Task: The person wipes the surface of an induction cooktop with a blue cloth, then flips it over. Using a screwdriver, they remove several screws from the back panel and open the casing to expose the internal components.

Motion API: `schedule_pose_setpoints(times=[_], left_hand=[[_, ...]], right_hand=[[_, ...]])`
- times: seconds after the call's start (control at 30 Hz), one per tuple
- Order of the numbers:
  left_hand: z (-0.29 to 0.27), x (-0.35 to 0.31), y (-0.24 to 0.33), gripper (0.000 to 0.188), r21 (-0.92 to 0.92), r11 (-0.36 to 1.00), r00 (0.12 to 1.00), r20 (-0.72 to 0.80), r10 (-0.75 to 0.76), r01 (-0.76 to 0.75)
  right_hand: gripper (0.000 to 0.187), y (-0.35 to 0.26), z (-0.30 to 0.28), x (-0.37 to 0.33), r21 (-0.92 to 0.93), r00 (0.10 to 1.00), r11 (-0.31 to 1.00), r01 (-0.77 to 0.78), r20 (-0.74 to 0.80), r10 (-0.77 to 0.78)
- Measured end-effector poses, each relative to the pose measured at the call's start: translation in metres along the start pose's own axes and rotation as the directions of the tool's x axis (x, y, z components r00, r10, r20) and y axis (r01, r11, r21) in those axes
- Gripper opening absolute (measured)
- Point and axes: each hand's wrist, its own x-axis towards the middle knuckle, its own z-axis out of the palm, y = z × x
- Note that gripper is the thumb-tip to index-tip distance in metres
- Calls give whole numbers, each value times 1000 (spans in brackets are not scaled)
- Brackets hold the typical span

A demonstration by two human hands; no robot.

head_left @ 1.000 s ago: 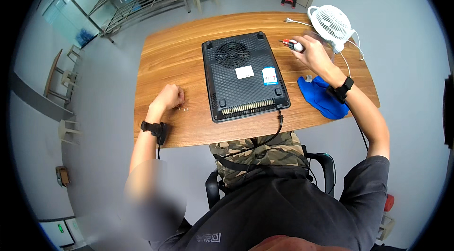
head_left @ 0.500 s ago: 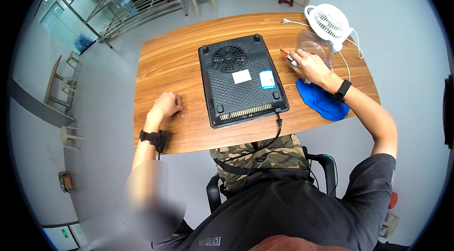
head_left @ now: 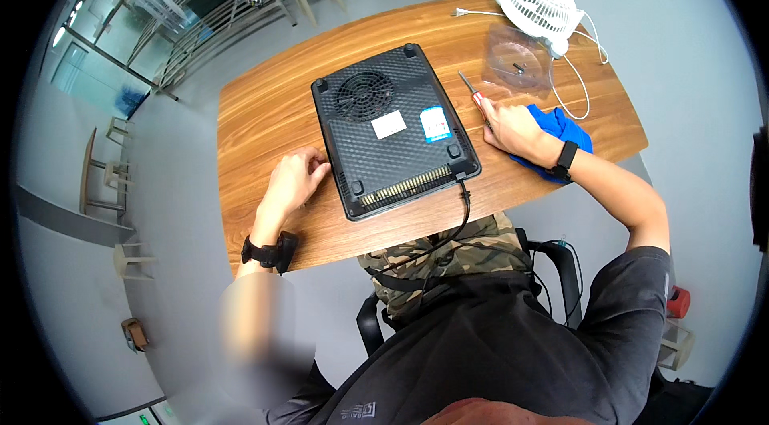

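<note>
Right hand (head_left: 515, 130): grip closed on screwdriver (head_left: 478, 96) | Left hand (head_left: 295, 178): fingers bent beside black appliance (head_left: 392, 157); whether grip is closed cannot be told | Appliance: mid-tabletop (head_left: 260, 128), fan grille (head_left: 366, 96) uppermost | Blue cloth (head_left: 567, 128): beside right wrist

Screwdriver handle (head_left: 479, 100) partly hidden by right hand (head_left: 513, 131) — left elbow (head_left: 258, 345) blurred — bits (head_left: 519, 69) in tray (head_left: 497, 47) too small to tell.

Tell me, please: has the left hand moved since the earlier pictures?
Yes: the left hand has moved rightward and is now nearer to the left edge of the black appliance.
</note>
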Motion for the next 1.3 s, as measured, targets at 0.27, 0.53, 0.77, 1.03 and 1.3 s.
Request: schedule_pose_setpoints(times=[0.27, 0.53, 0.77, 1.03, 1.3], left_hand=[[7, 4, 18, 24, 25, 999, 999, 38, 36, -37], [16, -24, 25, 52, 46, 998, 998, 24, -53, 51], [26, -35, 47, 68, 128, 990, 992, 100, -77, 64], [55, -25, 42, 81, 198, 979, 999, 16, -45, 41], [62, -27, 44, 79, 114, 993, 1000, 25, -17, 14]], right_hand=[[44, 2, -11, -3, -15, 987, 999, -44, 154, 46], [51, -37, -54, -12, 41, 997, 996, 77, -14, -76], [47, -64, -47, -10, 255, 966, 937, 239, 31, -255], [46, -70, -30, 3, 195, 981, 962, 191, 10, -196], [56, -76, -39, 5, 284, 989, 958, -25, 148, -18]])
